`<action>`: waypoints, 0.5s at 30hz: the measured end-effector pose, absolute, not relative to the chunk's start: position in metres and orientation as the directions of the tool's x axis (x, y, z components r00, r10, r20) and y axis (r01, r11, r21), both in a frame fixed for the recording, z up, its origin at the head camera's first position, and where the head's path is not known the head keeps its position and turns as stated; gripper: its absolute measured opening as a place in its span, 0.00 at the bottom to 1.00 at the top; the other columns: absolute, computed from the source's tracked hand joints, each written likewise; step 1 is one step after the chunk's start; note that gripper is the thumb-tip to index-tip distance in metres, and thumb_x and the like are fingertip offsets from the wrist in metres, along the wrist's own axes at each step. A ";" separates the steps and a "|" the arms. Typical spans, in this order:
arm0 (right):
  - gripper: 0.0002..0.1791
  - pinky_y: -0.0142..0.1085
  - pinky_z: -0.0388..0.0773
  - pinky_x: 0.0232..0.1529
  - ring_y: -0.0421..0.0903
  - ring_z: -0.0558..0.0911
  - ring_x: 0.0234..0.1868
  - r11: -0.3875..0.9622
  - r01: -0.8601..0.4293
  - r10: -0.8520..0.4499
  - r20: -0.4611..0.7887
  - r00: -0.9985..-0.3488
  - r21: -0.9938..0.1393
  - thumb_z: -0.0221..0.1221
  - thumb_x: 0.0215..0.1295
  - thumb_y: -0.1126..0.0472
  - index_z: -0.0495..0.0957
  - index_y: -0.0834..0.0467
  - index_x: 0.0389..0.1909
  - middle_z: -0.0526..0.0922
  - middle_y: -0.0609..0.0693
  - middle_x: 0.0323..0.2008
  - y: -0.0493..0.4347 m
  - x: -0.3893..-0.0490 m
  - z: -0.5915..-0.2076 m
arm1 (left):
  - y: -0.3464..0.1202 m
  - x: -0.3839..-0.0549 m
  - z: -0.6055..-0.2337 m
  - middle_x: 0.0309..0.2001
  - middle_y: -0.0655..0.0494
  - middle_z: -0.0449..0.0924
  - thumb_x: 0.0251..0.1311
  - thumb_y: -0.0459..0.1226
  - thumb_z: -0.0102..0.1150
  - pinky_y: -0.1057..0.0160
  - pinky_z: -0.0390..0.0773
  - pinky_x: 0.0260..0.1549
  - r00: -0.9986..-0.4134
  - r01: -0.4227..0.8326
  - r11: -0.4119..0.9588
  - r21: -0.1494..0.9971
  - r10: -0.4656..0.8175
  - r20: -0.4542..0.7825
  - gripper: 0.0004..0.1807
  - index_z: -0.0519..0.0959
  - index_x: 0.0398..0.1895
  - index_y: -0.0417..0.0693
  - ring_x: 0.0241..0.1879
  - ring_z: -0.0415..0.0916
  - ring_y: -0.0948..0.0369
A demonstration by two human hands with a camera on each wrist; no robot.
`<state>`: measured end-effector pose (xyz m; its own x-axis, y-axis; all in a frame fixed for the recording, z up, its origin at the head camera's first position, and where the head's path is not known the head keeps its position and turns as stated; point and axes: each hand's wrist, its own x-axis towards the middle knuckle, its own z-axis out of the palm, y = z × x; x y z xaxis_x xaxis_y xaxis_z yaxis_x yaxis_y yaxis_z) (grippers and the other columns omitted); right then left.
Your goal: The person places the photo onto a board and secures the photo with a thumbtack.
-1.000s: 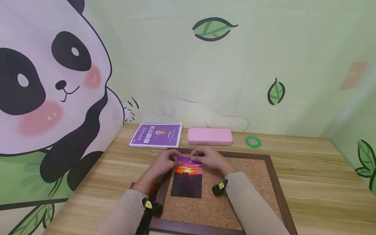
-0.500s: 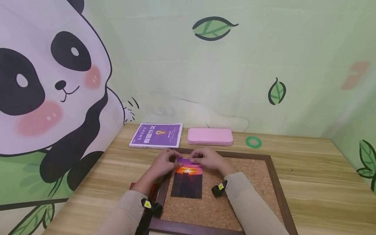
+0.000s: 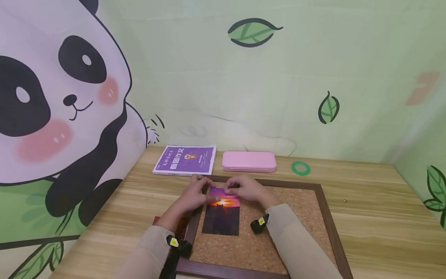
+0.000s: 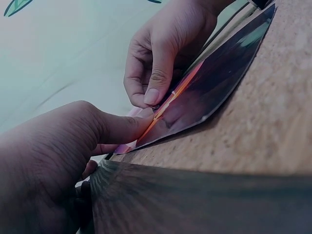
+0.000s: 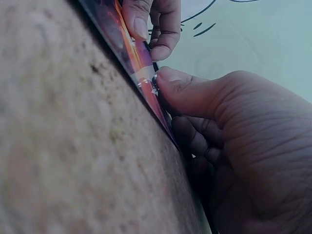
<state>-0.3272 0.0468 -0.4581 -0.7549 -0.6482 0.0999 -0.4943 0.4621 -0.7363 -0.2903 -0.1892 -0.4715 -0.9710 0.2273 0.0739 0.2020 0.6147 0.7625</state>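
A sunset photo [image 3: 223, 219] lies on a cork board [image 3: 258, 244] with a brown frame, near its upper left. My left hand [image 3: 195, 195] holds the photo at its upper left; the thumb lies across the picture face, and other fingers are tucked by the edge. At the photo's top edge my right hand [image 3: 245, 188] pinches a small clear, shiny pushpin [image 5: 154, 87], mostly hidden under the thumb. The right wrist view has both thumbs close together over the photo. In the left wrist view the photo bows slightly up from the cork.
Behind the board lie a purple book [image 3: 186, 159], a pink pencil case [image 3: 249, 161] and a green ring [image 3: 301, 168]. Under the left forearm, dark red and black cards [image 3: 168, 267] stick out beside the frame. A tiny object [image 3: 345, 200] rests on the wooden table [image 3: 376, 224] at right.
The left thumb has slid slightly right and down over the photo, and the left fingers have shifted a little. The right hand stays nearly in place at the top edge.
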 end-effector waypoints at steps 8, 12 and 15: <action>0.02 0.41 0.74 0.49 0.41 0.78 0.39 0.464 -0.484 -0.640 0.097 -0.762 -0.742 0.65 0.67 0.62 0.86 0.54 0.38 0.85 0.42 0.33 0.046 -0.326 -0.458 | -0.189 -0.290 -0.473 0.51 0.50 0.60 0.47 0.45 0.79 0.49 0.65 0.55 -0.972 0.198 0.609 0.768 0.222 0.074 0.22 0.80 0.44 0.54 0.54 0.64 0.48; 0.02 0.39 0.74 0.45 0.41 0.78 0.37 0.466 -0.494 -0.635 0.111 -0.764 -0.734 0.64 0.67 0.63 0.85 0.56 0.38 0.85 0.43 0.32 0.042 -0.324 -0.457 | -0.189 -0.291 -0.475 0.51 0.51 0.59 0.47 0.45 0.79 0.50 0.65 0.55 -0.973 0.198 0.610 0.768 0.220 0.076 0.21 0.80 0.43 0.55 0.53 0.65 0.49; 0.02 0.39 0.74 0.44 0.41 0.77 0.36 0.469 -0.492 -0.632 0.111 -0.767 -0.733 0.64 0.67 0.64 0.85 0.56 0.38 0.84 0.44 0.32 0.041 -0.322 -0.456 | -0.190 -0.292 -0.475 0.51 0.51 0.59 0.47 0.45 0.79 0.49 0.65 0.55 -0.973 0.194 0.606 0.771 0.220 0.072 0.21 0.80 0.43 0.54 0.53 0.65 0.49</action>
